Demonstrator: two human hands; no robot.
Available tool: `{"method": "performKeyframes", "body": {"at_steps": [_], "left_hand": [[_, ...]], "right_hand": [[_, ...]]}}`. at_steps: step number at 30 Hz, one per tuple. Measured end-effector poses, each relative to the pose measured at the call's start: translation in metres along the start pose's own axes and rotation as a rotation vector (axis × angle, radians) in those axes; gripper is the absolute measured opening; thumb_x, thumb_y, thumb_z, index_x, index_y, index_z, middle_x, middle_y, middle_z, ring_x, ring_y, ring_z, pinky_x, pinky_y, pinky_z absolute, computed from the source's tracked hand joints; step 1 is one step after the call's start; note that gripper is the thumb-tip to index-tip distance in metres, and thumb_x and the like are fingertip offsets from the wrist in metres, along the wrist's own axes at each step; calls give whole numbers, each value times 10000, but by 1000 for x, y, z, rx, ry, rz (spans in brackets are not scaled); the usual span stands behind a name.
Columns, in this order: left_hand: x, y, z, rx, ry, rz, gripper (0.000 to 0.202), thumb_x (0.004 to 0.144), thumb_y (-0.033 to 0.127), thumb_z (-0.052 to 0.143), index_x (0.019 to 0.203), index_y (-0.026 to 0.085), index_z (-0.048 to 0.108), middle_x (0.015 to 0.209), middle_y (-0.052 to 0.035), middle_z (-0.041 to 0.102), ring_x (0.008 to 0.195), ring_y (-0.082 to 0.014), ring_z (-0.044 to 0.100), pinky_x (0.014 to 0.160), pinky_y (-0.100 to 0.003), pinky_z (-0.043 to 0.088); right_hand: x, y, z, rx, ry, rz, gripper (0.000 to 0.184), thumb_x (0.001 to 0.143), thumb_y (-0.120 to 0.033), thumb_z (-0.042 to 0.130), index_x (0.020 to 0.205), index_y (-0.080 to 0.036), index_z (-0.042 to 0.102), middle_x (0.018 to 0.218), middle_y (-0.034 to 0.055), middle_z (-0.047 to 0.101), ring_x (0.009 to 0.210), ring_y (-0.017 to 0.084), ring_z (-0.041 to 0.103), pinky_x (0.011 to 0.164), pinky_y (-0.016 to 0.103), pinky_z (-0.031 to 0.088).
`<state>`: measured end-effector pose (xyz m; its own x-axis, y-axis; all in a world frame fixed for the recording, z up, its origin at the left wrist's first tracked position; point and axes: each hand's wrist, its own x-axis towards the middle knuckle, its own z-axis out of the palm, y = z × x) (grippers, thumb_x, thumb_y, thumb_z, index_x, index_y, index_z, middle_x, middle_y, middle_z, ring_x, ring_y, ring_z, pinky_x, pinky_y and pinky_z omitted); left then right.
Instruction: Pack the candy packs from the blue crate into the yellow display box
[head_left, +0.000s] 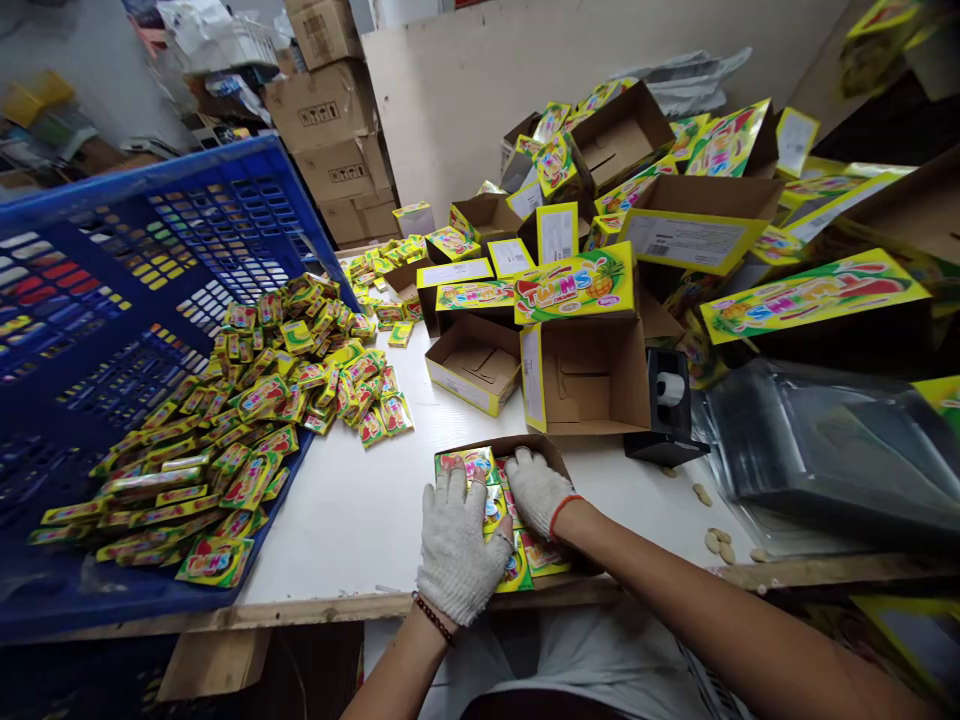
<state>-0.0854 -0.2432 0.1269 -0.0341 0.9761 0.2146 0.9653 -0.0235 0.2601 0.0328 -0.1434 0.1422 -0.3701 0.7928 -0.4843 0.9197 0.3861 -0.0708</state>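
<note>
The box [553,453] was set at the table's [322,540] near edge, beneath both hands' fingers, its long axis obscured. Packets [544,555] along its left were covered by the left hand [459,545], laid flat, ungrasping; inside rightward, the right hand [536,490] was bent, its grip untellable.

- Left hand [459,548]: gloved, palm down at the left side of the carton [553,455], fingers extended over it, thumb out toward its middle.
- Right hand [538,494]: gloved, inside the carton's far right part, fingers bent downward.
- Right forearm [667,585]: slanting from the carton's near right.
</note>
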Motion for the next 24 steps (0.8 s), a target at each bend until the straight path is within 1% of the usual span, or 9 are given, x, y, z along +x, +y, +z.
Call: {"method": "performKeyframes", "body": {"at_steps": [4, 6, 8, 10, 12, 15, 17, 19, 24], "left_hand": [[1, -15, 6, -205, 33, -30, 445, 901, 341, 572, 1305, 159, 623, 1430, -181, 569, 1379, -356, 478, 1132, -554, 416], [14, -36, 9, -330, 98, -99, 398, 941, 313, 502, 1299, 178, 611, 1451, -151, 558, 1378, -284, 497, 1147, -466, 430], [38, -66, 10, -331, 128, -271, 395, 941, 283, 491, 1312, 184, 586, 1456, -131, 553, 1387, -244, 490, 1163, -410, 414], [67, -98, 10, -218, 91, -505, 421, 903, 282, 545, 1312, 189, 572, 1441, -126, 553, 1412, -249, 454, 1183, -400, 375], [94, -125, 11, -145, 72, -686, 513, 883, 365, 580, 1345, 145, 533, 1441, -185, 520, 1408, -307, 448, 1154, -440, 390], [120, -144, 19, -98, 43, -835, 783, 802, 571, 641, 1398, 90, 478, 1477, -279, 424, 1403, -424, 417, 1120, -546, 375], [125, -145, 26, -65, -1, -852, 836, 744, 610, 675, 1402, 126, 499, 1525, -274, 366, 1434, -465, 350, 1145, -606, 293], [120, -141, 30, -40, -51, -800, 777, 743, 579, 677, 1394, 180, 533, 1568, -233, 336, 1467, -446, 294, 1174, -601, 226], [65, -133, 19, 24, -156, -583, 649, 732, 422, 704, 1344, 230, 604, 1583, -173, 360, 1462, -385, 312, 1175, -527, 251]], "right_hand": [[-1, 4, 0, 55, -49, -78, 455, 884, -115, 534, 1335, -149, 583, 1373, 214, 502, 1241, 329, 557, 977, 407, 490], [-3, 5, 5, 90, -36, -105, 504, 868, -112, 530, 1368, -170, 560, 1406, 203, 483, 1305, 331, 498, 1040, 404, 434], [-4, 7, 12, 129, -19, -105, 511, 861, -101, 500, 1363, -173, 564, 1429, 198, 468, 1335, 335, 458, 1070, 409, 399], [-4, 8, 18, 166, -18, -103, 508, 855, -101, 486, 1348, -183, 576, 1421, 180, 480, 1327, 324, 463, 1067, 398, 400], [-2, 11, 22, 197, -24, -122, 527, 835, -88, 483, 1341, -199, 582, 1388, 154, 508, 1308, 293, 485, 1066, 366, 404], [1, 14, 23, 212, -28, -134, 568, 787, -62, 486, 1325, -212, 595, 1345, 130, 537, 1287, 260, 510, 1069, 333, 402], [2, 15, 22, 215, -21, -127, 579, 771, -68, 496, 1320, -220, 601, 1335, 126, 545, 1282, 261, 517, 1073, 341, 403], [2, 15, 22, 213, -20, -129, 581, 776, -84, 502, 1332, -220, 599, 1333, 130, 550, 1276, 269, 524, 1074, 352, 407], [2, 19, 25, 209, -26, -182, 562, 789, -91, 486, 1329, -180, 613, 1368, 157, 540, 1304, 287, 515, 1085, 364, 421]]}}
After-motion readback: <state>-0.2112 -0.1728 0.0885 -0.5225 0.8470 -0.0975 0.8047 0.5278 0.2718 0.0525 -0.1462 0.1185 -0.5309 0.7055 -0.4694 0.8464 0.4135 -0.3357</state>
